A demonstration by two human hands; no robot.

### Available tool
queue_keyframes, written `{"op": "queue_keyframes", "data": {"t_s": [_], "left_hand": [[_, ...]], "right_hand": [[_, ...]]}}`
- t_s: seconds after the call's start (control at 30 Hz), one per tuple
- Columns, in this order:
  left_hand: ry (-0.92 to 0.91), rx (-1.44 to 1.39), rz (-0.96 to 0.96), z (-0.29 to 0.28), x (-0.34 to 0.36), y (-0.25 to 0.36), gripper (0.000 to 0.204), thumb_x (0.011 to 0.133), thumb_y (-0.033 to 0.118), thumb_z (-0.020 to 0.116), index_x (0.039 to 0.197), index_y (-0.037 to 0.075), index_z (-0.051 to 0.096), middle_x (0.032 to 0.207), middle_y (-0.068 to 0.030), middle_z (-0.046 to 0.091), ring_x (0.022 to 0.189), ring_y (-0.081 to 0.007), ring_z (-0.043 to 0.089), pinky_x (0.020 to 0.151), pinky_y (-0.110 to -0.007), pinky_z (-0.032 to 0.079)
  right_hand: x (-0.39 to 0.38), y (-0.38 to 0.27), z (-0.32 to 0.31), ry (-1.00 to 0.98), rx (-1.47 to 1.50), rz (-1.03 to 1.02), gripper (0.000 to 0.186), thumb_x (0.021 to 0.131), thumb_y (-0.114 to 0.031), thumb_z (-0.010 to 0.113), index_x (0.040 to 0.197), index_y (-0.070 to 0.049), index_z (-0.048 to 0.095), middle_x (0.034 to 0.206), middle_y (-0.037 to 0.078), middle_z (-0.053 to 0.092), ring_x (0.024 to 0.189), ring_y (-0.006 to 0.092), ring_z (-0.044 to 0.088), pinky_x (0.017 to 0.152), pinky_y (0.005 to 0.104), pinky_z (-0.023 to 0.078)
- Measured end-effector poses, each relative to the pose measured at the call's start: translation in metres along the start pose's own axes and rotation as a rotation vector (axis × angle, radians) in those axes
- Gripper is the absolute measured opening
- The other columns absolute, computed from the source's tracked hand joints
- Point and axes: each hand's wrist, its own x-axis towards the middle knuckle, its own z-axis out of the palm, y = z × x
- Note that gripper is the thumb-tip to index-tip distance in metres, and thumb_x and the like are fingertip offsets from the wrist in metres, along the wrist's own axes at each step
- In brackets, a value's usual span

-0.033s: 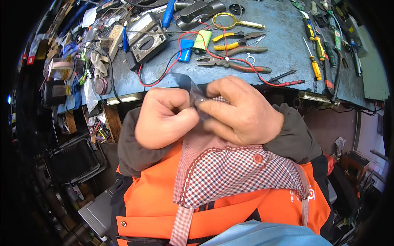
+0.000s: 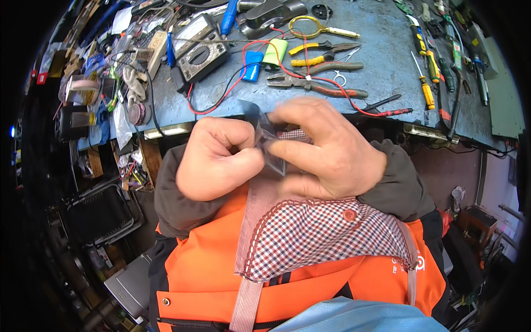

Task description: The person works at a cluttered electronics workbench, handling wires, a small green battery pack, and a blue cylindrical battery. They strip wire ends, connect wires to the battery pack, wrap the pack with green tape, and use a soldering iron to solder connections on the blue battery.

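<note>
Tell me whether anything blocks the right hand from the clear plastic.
Nothing visible does. The right hand has its thumb right at the plastic, and the left hand is on the plastic's other side.

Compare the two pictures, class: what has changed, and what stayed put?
The right hand has spread its fingers slightly, and more of the translucent film shows between the hands. The left hand stays closed; the multimeter and red-handled pliers lie where they were.
</note>
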Motion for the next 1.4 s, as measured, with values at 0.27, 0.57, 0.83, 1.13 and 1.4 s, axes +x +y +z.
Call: {"op": "queue_keyframes", "data": {"t_s": [0.27,0.57,0.83,1.13,1.4], "left_hand": [[-0.191,0.028,0.016,-0.019,-0.018,0.016,0.021,0.093,0.002,0.067,0.072,0.0,0.062,0.071,0.0005,0.06,0.065,-0.0074,0.052,0.058,-0.029,0.041],[1.225,0.381,0.17,-0.314,-0.024,-0.067,0.021,0.097,0.014,0.073,0.114,0.001,0.077,0.096,-0.0056,0.075,0.081,-0.0151,0.07,0.067,-0.031,0.058],[1.12,1.433,-0.999,-0.599,-0.077,-0.166,0.064,0.097,0.06,0.065,0.129,0.005,0.076,0.133,-0.0224,0.073,0.13,-0.0374,0.067,0.11,-0.048,0.052],[1.392,0.867,-0.777,-0.626,-0.038,-0.188,0.072,0.099,0.065,0.064,0.138,0.005,0.067,0.125,-0.0199,0.072,0.118,-0.0344,0.067,0.105,-0.048,0.053],[1.687,-0.224,-0.134,-0.639,-0.092,-0.201,0.08,0.1,0.071,0.063,0.146,0.005,0.059,0.117,-0.0178,0.071,0.107,-0.0317,0.067,0.101,-0.048,0.053]], "right_hand": [[0.006,0.009,0.016,0.046,0.129,-0.156,0.053,0.071,-0.027,0.102,0.093,-0.008,0.058,0.134,0.03,0.068,0.125,0.0477,0.069,0.112,0.0613,0.051],[-0.026,0.008,0.03,0.201,0.23,0.047,0.048,0.073,-0.019,0.101,0.099,-0.003,0.063,0.135,0.029,0.065,0.122,0.042,0.069,0.096,0.0453,0.059],[-0.026,0.014,0.033,0.207,0.234,0.042,0.058,0.071,-0.019,0.102,0.113,-0.004,0.064,0.132,0.03,0.066,0.115,0.0421,0.071,0.092,0.0455,0.06],[-0.006,0.02,0.046,0.272,0.153,0.091,0.044,0.066,-0.009,0.092,0.104,-0.003,0.07,0.126,0.02,0.07,0.105,0.0371,0.072,0.086,0.043,0.059],[0.002,0.023,0.051,0.221,0.199,0.165,0.045,0.067,-0.012,0.093,0.104,-0.004,0.069,0.129,0.021,0.068,0.108,0.0389,0.071,0.088,0.0441,0.059]]}}
